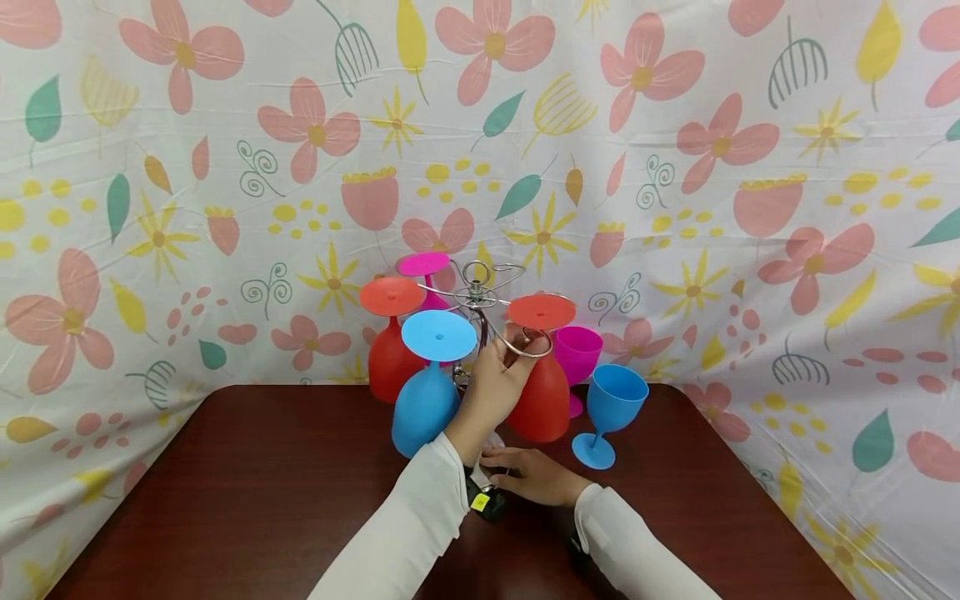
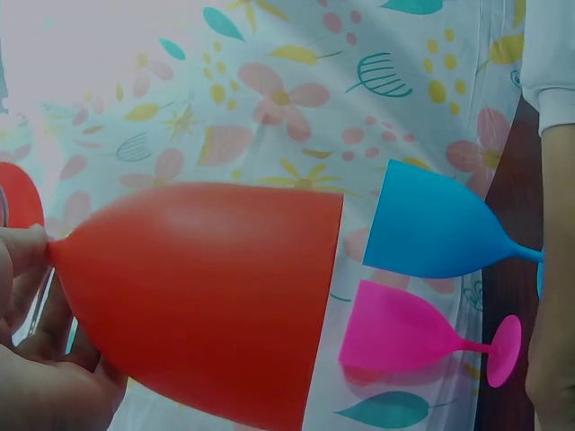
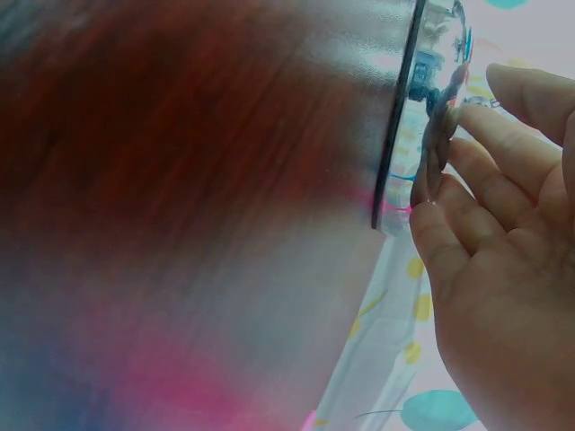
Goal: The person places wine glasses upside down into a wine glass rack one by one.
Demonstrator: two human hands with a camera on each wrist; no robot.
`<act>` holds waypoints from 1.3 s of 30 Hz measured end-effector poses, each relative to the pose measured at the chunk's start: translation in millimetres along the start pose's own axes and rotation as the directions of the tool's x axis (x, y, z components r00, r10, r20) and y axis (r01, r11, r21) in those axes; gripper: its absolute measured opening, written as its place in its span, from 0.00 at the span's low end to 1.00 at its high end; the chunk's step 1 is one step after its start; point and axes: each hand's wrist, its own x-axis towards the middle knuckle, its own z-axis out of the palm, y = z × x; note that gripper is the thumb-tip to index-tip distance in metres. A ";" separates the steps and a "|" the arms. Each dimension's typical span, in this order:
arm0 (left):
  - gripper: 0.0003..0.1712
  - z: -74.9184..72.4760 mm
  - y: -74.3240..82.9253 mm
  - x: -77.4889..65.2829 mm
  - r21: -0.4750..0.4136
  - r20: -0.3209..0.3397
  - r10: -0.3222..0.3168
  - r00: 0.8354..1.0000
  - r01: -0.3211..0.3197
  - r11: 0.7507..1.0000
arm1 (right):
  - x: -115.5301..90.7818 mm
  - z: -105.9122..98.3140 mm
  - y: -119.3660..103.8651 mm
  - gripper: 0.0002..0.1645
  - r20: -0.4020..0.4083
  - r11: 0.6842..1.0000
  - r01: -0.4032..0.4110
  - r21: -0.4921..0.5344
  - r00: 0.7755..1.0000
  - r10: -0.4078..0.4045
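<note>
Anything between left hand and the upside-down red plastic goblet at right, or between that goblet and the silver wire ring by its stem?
Nothing visible. The left hand holds the red plastic goblet at its stem, right by the silver wire ring. The upright blue goblet and pink goblet are farther right, not between.

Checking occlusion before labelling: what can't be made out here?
Head: bowl of the rear pink goblet, mostly behind the hanging blue goblet.
Head: lower part of wire rack, partly behind left grip.
Head: any writing on the yellow label, too small.
Left wrist: foot of standing blue goblet, mostly behind a forearm.
Left wrist: much of left grip, cut off by left edge.
Right wrist: pink smear, too blurred to identify.
</note>
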 end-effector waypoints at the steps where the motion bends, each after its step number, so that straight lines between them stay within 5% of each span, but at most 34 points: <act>1: 0.17 -1.0 -1.0 -1.5 -0.013 -0.013 -0.001 1.000 0.001 1.000 | 0.1 0.1 -0.1 0.28 0.000 1.000 0.004 -0.005 1.000 -0.004; 12: 0.18 -10.2 -6.0 -18.1 -0.104 -0.029 0.033 0.999 -0.036 0.994 | -2.9 1.8 -3.0 0.26 -0.027 1.000 0.030 -0.002 0.999 -0.030; 18: 0.19 -13.5 -4.2 -24.0 -0.081 0.006 0.067 0.998 -0.066 0.994 | -3.8 1.4 -1.5 0.26 -0.034 0.999 -0.001 0.038 0.999 0.002; 25: 0.21 -16.6 -2.9 -32.4 -0.086 0.045 0.028 0.999 -0.024 0.996 | -4.7 2.9 -1.7 0.26 -0.077 0.988 0.036 0.150 0.997 -0.024; 39: 0.20 -20.8 -1.5 -42.0 -0.010 0.078 0.052 0.996 -0.051 0.999 | -5.0 4.6 -1.8 0.30 -0.117 0.978 0.045 0.202 0.993 -0.021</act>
